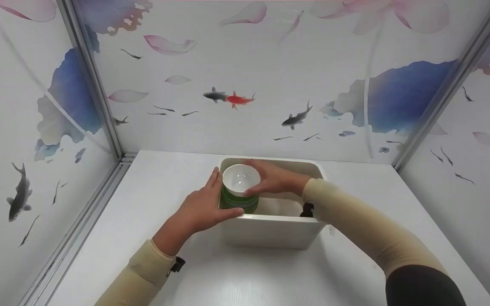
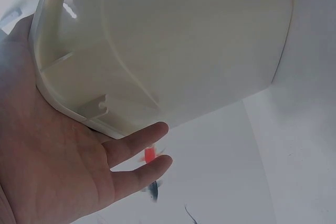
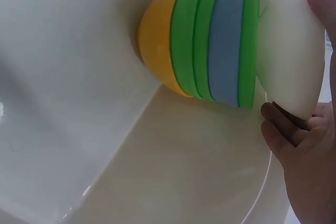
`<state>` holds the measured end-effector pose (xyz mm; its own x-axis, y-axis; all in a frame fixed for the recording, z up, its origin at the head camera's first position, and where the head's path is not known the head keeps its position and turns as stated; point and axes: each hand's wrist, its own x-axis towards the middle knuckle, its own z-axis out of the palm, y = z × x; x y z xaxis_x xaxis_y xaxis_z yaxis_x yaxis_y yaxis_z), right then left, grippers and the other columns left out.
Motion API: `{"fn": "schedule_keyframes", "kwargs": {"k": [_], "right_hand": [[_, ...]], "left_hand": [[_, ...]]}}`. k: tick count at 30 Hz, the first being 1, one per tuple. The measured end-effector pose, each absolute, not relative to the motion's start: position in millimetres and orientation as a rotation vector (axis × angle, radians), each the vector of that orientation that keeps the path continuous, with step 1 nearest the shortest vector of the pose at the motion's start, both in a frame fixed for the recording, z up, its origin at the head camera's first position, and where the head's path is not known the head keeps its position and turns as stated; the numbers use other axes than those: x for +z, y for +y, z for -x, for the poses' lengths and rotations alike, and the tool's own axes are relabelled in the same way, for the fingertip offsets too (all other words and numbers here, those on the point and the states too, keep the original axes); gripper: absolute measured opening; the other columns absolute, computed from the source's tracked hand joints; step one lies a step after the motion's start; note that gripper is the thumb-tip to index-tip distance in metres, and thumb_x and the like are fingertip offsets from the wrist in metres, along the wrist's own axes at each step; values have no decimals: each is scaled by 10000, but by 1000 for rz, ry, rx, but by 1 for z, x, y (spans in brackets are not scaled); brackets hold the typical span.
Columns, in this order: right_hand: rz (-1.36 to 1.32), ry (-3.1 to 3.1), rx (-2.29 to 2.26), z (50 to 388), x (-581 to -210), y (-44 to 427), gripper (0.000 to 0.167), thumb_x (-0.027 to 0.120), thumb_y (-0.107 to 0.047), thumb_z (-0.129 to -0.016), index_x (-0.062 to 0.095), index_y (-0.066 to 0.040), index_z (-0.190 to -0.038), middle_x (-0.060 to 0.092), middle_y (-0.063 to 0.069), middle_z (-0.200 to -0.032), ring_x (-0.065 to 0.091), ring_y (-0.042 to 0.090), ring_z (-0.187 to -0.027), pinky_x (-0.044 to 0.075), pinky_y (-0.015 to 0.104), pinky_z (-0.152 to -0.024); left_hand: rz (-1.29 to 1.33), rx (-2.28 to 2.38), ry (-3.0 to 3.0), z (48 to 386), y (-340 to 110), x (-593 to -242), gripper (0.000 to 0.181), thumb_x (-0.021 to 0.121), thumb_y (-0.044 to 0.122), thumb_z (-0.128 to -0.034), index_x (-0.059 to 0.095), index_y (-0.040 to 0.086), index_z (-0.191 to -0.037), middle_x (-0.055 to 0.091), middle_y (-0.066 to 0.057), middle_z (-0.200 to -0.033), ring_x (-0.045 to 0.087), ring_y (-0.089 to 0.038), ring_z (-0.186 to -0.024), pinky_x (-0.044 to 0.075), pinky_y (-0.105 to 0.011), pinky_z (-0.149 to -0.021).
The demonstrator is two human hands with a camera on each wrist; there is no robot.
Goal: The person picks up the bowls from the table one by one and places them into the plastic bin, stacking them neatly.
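A white bowl (image 1: 237,177) is held at its rim by my right hand (image 1: 275,176), thumb on the near side and fingers on the far side. Its base meets the top of a stack of nested bowls (image 3: 202,43), coloured yellow, green and blue-grey; how deep it sits inside cannot be told. The stack stands at the left end of a cream plastic bin (image 1: 266,231). My left hand (image 1: 200,208) rests against the bin's left rim, thumb along the front edge and fingers straight. The left wrist view shows its palm (image 2: 58,156) by the bin's outer wall.
A white table (image 1: 177,170) bears the bin near the back panel (image 1: 253,131), which is printed with fish and petals. Similar side panels with metal frame posts (image 1: 96,80) stand left and right. Something dark (image 1: 307,210) shows at the bin's right end, partly behind the right sleeve.
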<state>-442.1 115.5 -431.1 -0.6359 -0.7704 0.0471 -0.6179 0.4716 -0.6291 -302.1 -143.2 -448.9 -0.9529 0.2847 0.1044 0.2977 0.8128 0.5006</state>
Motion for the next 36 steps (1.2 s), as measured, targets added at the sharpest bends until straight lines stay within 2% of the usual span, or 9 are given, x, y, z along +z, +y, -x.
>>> {"fn": "schedule_keyframes", "kwargs": {"k": [10,21,28,36], "right_hand": [[1231,2518,-783,440,-434,111,971,936,-606,-841,505,-162,-1589,647,-10,-1407,628,165,-1268,496,454,-1144],[1299,2542,-698,443,-441,110,952,956,-573,-834,517,-139,-1559,645,10,-1392,637,177,-1250,515,443,-1111],[1382,2563,-553,443,-441,108,1012,972,-529,-834,466,-56,-1571,615,87,-1421,631,230,-1267,515,438,-1118],[1387,2638,-366,438,-434,107,1099,947,-615,-818,443,-70,-1628,618,101,-1474,645,277,-1313,512,473,-1139]], "left_hand": [[460,-833,-2974,303,-143,-449,1403,630,967,-814,139,76,-1781,117,-101,-1856,643,-399,-1364,551,-593,-1085],[469,-843,-2975,303,-144,-449,1417,631,980,-799,129,95,-1786,78,-77,-1860,628,-415,-1383,540,-594,-1100],[482,-844,-2960,304,-144,-449,1397,639,966,-814,133,99,-1787,84,-93,-1857,641,-423,-1371,540,-588,-1102],[489,-830,-2957,304,-145,-451,1394,632,971,-814,129,111,-1789,83,-88,-1858,665,-424,-1325,551,-584,-1081]]}}
